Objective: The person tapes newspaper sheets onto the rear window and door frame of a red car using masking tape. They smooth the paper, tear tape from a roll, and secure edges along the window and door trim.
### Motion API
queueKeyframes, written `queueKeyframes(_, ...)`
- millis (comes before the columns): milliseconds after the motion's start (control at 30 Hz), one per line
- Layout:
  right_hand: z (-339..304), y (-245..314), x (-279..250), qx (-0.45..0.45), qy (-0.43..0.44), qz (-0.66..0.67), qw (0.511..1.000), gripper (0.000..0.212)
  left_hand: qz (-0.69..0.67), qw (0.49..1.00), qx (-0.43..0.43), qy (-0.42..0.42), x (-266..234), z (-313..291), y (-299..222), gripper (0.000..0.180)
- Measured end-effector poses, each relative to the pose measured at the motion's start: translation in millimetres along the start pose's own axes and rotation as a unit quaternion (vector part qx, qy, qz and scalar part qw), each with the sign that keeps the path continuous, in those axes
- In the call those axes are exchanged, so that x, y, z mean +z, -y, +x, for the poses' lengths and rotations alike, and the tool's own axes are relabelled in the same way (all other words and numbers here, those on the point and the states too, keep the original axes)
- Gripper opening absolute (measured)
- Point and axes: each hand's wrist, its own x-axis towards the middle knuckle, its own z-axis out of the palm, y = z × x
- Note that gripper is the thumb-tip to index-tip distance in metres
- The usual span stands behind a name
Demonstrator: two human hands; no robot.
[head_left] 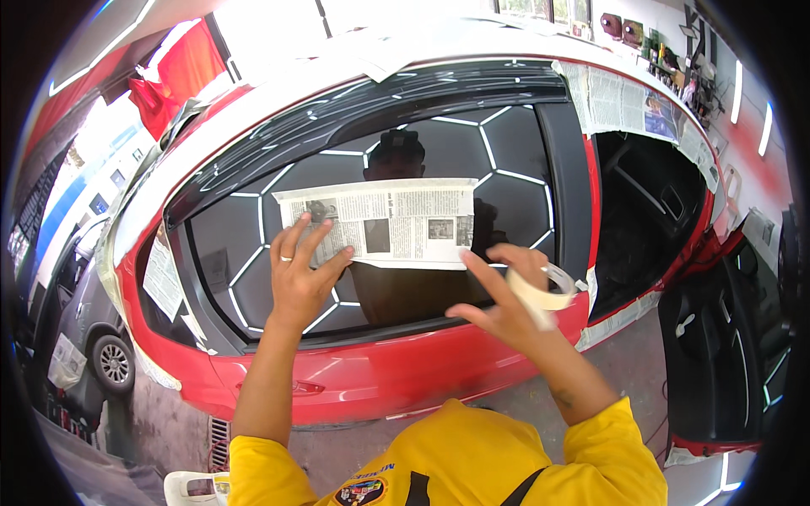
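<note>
A strip of newspaper [405, 246] lies against the dark side window [439, 299] of a red car, with a pale band of tape along its top edge. My left hand [302, 274] is open, its fingers spread over the paper's left part. Near the paper's lower right corner, my right hand [510, 299] holds a roll of masking tape [544, 291] at its outer side, while the index finger and thumb stretch out toward the paper. How the other fingers grip the roll is partly hidden.
Newspaper masking [624, 101] is taped along the roof edge, around an open door gap [641, 211]. A black door panel [713, 337] stands at the right. A grey car [93, 320] is at the left, and a white plastic chair [181, 485] is at the lower left.
</note>
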Motion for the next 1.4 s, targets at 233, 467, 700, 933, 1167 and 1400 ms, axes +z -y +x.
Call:
queueKeyframes(233,101,-19,6,-0.132,-0.153,-0.087,0.975,0.016,-0.003,0.945,-0.068,-0.319,-36,54,-44,0.028)
queueKeyframes(467,182,-47,9,-0.103,-0.204,-0.142,0.963,0.021,-0.100,0.991,-0.070,-0.056,11,54,-83,0.063)
queueKeyframes(700,113,-22,50,-0.136,-0.182,-0.110,0.968,0.042,0.013,0.994,-0.110,0.027,44,70,-88,0.085)
queueKeyframes(933,79,-52,56,-0.075,-0.123,-0.176,0.974,0.050,0.084,0.983,-0.157,0.049,35,53,-50,0.086)
queueKeyframes(1167,54,-86,28,-0.063,-0.094,-0.203,0.973,0.051,0.080,0.997,-0.006,-0.004,-29,46,51,0.042)
queueKeyframes(1400,25,-32,3,-0.018,-0.101,-0.074,0.992,0.048,0.036,0.998,0.051,0.001,-55,69,79,0.029)
